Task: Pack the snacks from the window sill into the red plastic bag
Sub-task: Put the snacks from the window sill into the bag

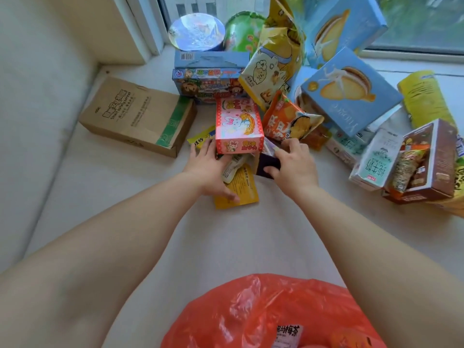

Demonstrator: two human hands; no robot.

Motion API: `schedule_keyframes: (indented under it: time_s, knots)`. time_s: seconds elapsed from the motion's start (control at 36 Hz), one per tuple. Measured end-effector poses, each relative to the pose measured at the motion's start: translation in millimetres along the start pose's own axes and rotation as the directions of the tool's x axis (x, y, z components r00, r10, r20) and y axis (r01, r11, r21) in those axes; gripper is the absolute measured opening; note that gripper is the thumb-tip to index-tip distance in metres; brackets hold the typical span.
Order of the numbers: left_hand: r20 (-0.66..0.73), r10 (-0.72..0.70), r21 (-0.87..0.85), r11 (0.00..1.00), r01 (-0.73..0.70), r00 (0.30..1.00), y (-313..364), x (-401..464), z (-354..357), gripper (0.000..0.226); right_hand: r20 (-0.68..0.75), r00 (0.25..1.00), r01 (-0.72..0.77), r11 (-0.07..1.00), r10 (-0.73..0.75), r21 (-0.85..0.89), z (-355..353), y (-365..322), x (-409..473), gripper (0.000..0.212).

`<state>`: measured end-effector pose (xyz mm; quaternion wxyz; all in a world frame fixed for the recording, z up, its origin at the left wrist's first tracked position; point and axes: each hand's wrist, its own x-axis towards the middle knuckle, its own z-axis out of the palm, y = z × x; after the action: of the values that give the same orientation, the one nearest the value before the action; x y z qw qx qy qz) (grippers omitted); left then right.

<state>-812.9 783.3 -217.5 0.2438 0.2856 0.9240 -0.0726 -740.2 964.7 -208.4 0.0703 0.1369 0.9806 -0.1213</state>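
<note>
Head view: the red plastic bag [271, 315] lies at the near edge of the window sill [140, 222], between the person's forearms, and a white label with dark Chinese characters shows through its film. The left hand [209, 169] has its fingers laid against the left side of a red-and-pink box [238, 126] printed with a cartoon rabbit, and its thumb rests on a yellow packet [244, 189] covered in small print too fine to read. The right hand [292, 164] pinches a dark purple packet [267, 164] just right of that box. A brown cardboard box [138, 114] with a green tape strip reads "Small safety service" under Chinese characters and sits apart at the left. Two light blue boxes [351, 89] picturing filled sandwich cakes lean against the heap, one behind the other. A white milk carton [374, 159] bears green Chinese lettering; beside it stands an opened brown box [426, 159] with packets inside. An orange bag [288, 119] and a cream-and-yellow bag [273, 61] sit mid-heap. Two foil-lidded cups [195, 31], one blue and one green, stand on a blue box at the back. The sill surface is off-white, bounded by a cream wall at left and a white-framed window [421, 23] behind.
</note>
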Motion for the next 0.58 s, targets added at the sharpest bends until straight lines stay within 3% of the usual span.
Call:
schedule_keyframes:
  time_s: [0.08, 0.22, 0.36, 0.58]
  knots:
    - [0.018, 0.001, 0.024, 1.000, -0.001, 1.000, 3, 0, 6, 0.131, 0.020, 0.997, -0.069, 0.997, 0.068, 0.040, 7, -7, 8, 0.053]
    - [-0.017, 0.018, 0.070, 0.997, -0.016, 1.000, 14, -10, 15, 0.133, 0.063, 0.981, -0.189, 0.973, 0.182, 0.129, 17, -14, 9, 0.083]
    - [0.007, 0.016, 0.036, 0.999, -0.016, 1.000, 27, -20, 25, 0.129, 0.071, 0.973, -0.220, 0.975, 0.218, 0.022, 25, -13, -10, 0.068]
    - [-0.056, 0.037, -0.039, 0.998, -0.039, 0.998, 31, -50, 43, 0.091, 0.159, 0.975, -0.153, 0.988, 0.156, -0.031, 22, 2, -53, 0.058]
